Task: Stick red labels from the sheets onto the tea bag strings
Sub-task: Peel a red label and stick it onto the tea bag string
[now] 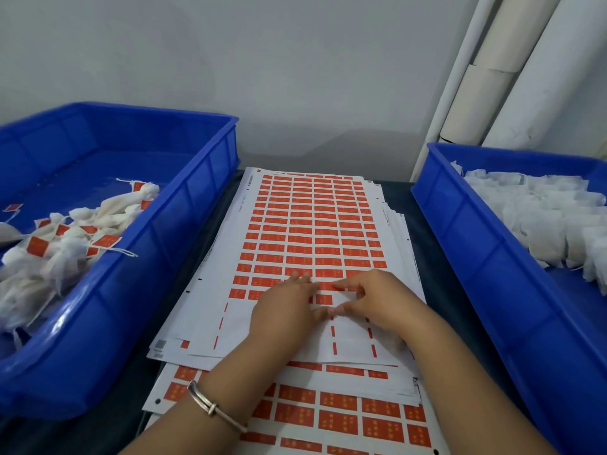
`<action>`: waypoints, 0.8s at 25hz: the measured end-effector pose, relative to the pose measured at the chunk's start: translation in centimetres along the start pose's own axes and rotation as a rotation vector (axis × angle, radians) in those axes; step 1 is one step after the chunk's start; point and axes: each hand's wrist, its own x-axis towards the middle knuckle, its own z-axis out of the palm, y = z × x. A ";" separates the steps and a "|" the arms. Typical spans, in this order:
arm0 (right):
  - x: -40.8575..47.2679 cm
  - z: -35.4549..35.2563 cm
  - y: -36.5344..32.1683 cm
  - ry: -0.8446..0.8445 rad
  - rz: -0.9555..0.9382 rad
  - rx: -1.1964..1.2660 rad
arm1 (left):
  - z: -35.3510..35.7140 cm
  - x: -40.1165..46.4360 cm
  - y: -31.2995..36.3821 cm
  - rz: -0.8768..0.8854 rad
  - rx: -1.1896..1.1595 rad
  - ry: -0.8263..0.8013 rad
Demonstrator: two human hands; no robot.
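On the left we note a blue bin [184,224] holding tea bags [65,244] with red labels already on their strings. At centre, on the stacked label sheets [308,231] on the bench [437,290], the left hand [282,310] lies flat with fingers straight, and the right hand [374,300] pinches at a red label [325,286]. On the right, a second bin [476,244] holds unlabelled tea bags [538,218].

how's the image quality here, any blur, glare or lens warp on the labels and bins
Head view: wide-angle warp bows the left blue bin and right blue bin outward; soft, even light, faint glare on the left bin's wall; print on the label sheet too soft to read; left hand and right hand slightly blurred.
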 end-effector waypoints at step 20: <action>-0.3 -0.3 0.7 -0.048 -0.058 -0.045 | -3.0 -1.5 1.6 0.196 0.138 -0.084</action>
